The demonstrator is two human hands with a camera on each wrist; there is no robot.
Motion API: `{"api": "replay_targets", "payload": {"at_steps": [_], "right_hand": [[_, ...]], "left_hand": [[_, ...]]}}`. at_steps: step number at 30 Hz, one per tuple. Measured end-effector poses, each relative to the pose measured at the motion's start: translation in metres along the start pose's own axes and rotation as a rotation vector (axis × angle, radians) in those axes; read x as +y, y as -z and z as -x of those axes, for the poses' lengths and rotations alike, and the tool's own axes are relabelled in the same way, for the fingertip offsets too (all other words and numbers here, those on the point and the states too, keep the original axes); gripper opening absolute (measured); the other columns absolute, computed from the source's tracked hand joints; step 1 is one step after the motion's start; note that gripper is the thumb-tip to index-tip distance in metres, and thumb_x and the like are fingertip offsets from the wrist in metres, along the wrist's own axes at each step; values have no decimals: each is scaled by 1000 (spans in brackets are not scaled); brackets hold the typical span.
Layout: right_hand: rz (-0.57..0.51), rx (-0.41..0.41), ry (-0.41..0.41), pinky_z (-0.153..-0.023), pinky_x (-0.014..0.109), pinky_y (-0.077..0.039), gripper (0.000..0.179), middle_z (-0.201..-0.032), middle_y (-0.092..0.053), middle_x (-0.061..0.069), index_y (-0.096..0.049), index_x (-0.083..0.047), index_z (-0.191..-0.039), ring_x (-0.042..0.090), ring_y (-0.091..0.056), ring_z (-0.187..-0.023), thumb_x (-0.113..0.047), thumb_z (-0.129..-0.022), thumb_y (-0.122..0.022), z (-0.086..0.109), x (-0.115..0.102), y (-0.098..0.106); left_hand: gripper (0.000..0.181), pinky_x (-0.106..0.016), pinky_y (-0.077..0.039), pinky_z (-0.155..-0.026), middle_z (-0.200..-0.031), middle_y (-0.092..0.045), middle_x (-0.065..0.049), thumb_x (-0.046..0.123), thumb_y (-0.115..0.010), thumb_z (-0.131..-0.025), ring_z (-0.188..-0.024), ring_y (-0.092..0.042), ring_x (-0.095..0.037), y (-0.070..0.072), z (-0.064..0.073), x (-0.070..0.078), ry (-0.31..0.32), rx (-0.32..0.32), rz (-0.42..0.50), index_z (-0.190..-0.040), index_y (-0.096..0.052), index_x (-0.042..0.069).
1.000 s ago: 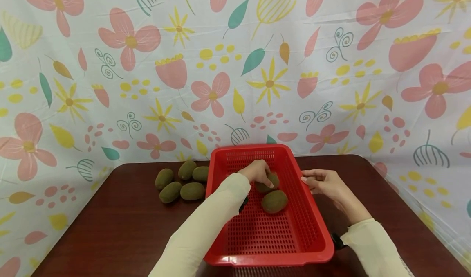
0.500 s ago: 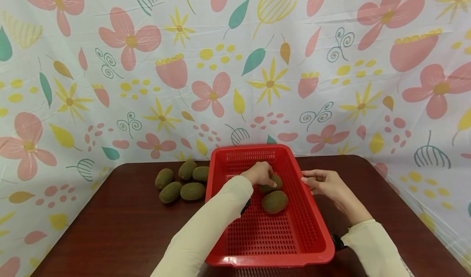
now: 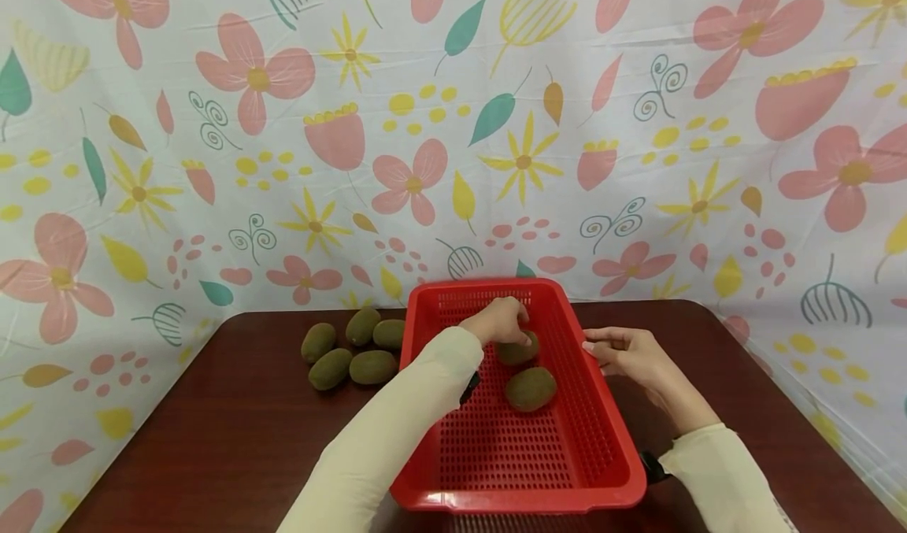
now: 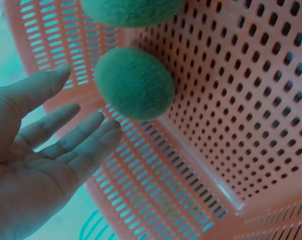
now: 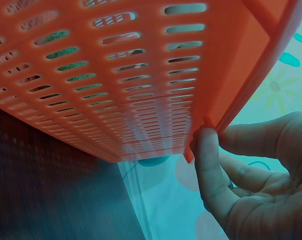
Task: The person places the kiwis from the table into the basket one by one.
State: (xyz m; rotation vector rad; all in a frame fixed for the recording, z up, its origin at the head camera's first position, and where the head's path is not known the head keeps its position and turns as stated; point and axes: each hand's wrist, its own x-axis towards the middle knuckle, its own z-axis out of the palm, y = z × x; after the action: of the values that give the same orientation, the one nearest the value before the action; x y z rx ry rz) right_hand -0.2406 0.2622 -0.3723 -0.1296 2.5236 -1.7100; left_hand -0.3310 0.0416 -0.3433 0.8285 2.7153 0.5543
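My left hand (image 3: pixel 500 322) is inside a red plastic basket (image 3: pixel 505 458), above the farther of two brown kiwis. That kiwi (image 3: pixel 520 350) lies on the basket floor, partly hidden by the fingers in the head view. In the left wrist view the fingers are loosely extended, with a small gap between the thumb and the kiwi (image 4: pixel 135 83). A second kiwi (image 3: pixel 531 389) lies just nearer to me. My right hand (image 3: pixel 641 366) pinches the basket's right rim between thumb and fingers, as the right wrist view (image 5: pixel 261 172) also shows.
Several more kiwis (image 3: pixel 352 349) are grouped on the dark wooden table (image 3: pixel 212 438), left of the basket. A white cloth with a flower print (image 3: pixel 453 123) hangs behind the table's far edge.
The left hand held the farther kiwi and shifted it slightly right, then the fingers loosened and rose from it. The right hand stays on the rim.
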Motion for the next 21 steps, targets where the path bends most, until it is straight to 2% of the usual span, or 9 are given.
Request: {"api": "replay_targets", "payload": {"at_steps": [3, 7, 10, 15, 21], "right_hand": [[-1, 1, -3, -73, 34, -56, 54, -98, -69, 10, -47, 12, -134, 20, -66, -79, -22, -95, -63, 0, 0, 0], [1, 1, -4, -74, 35, -56, 55, -98, -68, 10, -47, 11, -134, 21, -66, -80, -23, -95, -63, 0, 0, 0], [-1, 3, -9, -74, 36, -56, 55, -98, -69, 10, -47, 11, -135, 21, -66, -81, -23, -95, -63, 0, 0, 1], [2, 4, -8, -75, 37, -56, 55, -98, -69, 11, -47, 10, -135, 22, -67, -81, -24, -94, -64, 0, 1, 1], [-3, 4, -4, -75, 37, -56, 56, -99, -68, 12, -47, 10, -135, 22, -67, -81, -24, -94, -64, 0, 2, 1]], "left_hand": [[39, -25, -50, -82, -117, -65, -10, 14, -71, -88, -100, -61, -20, 8, 5, 1, -22, 20, 29, -123, -63, 0], [34, -23, -48, -73, -104, -66, -11, 11, -70, -88, -81, -56, -16, 21, 11, 0, -46, 61, 70, -121, -65, 0], [32, -23, -49, -76, -102, -66, -10, 11, -70, -89, -85, -57, -16, 32, 16, -3, -58, 92, 84, -118, -66, 1], [31, -29, -48, -87, -109, -66, -12, 12, -68, -90, -100, -60, -22, 54, 27, -13, -62, 127, 85, -119, -65, 1], [29, -30, -49, -89, -108, -68, -14, 9, -68, -90, -103, -63, -24, 82, 41, -33, -37, 189, 126, -116, -67, -1]]}}
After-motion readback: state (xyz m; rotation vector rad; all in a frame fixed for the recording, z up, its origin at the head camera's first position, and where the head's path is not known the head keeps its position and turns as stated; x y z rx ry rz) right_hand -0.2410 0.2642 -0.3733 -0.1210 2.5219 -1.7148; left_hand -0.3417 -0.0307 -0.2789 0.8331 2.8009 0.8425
